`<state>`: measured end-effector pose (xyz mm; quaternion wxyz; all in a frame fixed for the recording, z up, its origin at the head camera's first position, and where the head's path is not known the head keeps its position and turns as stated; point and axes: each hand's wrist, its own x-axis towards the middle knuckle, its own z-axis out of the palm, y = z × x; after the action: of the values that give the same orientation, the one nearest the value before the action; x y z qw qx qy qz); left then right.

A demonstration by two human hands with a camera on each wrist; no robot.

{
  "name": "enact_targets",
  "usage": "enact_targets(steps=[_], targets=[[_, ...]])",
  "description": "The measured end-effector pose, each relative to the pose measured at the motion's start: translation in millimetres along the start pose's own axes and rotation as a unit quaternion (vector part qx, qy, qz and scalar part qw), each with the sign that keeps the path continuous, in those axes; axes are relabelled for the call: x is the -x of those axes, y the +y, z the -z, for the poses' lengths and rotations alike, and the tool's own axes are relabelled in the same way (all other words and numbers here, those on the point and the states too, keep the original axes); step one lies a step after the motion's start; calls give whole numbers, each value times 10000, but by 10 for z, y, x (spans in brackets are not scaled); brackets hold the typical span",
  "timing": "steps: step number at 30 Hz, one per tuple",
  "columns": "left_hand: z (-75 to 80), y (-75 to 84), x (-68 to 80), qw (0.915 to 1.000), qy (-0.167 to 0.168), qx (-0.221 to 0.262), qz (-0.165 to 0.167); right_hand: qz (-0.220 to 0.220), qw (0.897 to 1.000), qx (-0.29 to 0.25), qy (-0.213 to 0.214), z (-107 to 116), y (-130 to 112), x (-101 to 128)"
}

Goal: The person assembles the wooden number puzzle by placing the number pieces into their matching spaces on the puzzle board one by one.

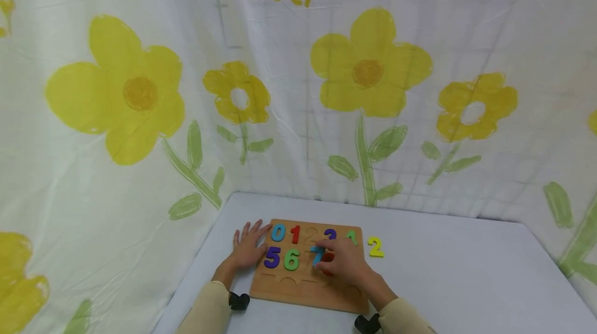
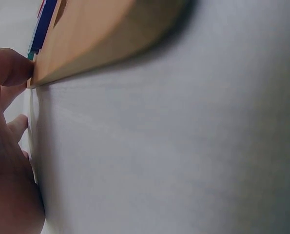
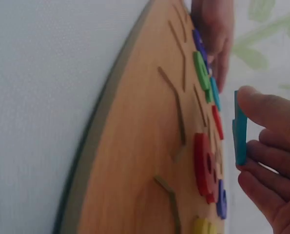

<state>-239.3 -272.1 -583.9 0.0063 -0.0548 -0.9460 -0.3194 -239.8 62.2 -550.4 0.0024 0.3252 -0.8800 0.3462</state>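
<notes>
Placing the blue 7 on the number board

Head view: low centre, the right hand (image 1: 344, 264) pinches the blue 7 (image 1: 317, 255) above the wooden board (image 1: 298, 295); the left hand (image 1: 248, 249), fingers flat, steadies its left edge. Right wrist view: the 7 hangs clear of the board, so lowering it into its recess seems next.

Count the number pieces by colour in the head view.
Blue pieces: 2, one pinched by the right hand
Red pieces: 2
Purple pieces: 2
Green pieces: 2
Yellow pieces: 1
Total: 9; the hand may hide more.
</notes>
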Motion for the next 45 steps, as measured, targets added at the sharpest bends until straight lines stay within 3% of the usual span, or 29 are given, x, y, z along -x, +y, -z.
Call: enact_targets(steps=[6, 10, 17, 26, 30, 36, 41, 45], targets=[[36, 37, 5, 9999, -51, -92, 89, -217, 9987, -218, -400, -143, -6, -104], [60, 83, 16, 9994, -142, -269, 175, -380, 9978, -26, -546, -208, -34, -132], [82, 137, 39, 9991, -118, -313, 248, -211, 9981, 384, -444, -284, -128, -130], [55, 98, 18, 9991, -109, -317, 269, -128, 9983, 433, -365, -268, -129, -98], [35, 75, 17, 9991, -107, -301, 288, -410, 9980, -18, -480, -187, -106, -61], [-35, 12, 11, 9995, 138, -216, 180, -359, 9965, -631, -418, 60, -13, 26], [-87, -48, 27, 9994, 356, -20, -36, -328, 9883, -1449, -338, 289, 143, 116], [-70, -30, 31, 9996, 270, -30, 38, -364, 9825, -1816, -211, 464, 287, 194]])
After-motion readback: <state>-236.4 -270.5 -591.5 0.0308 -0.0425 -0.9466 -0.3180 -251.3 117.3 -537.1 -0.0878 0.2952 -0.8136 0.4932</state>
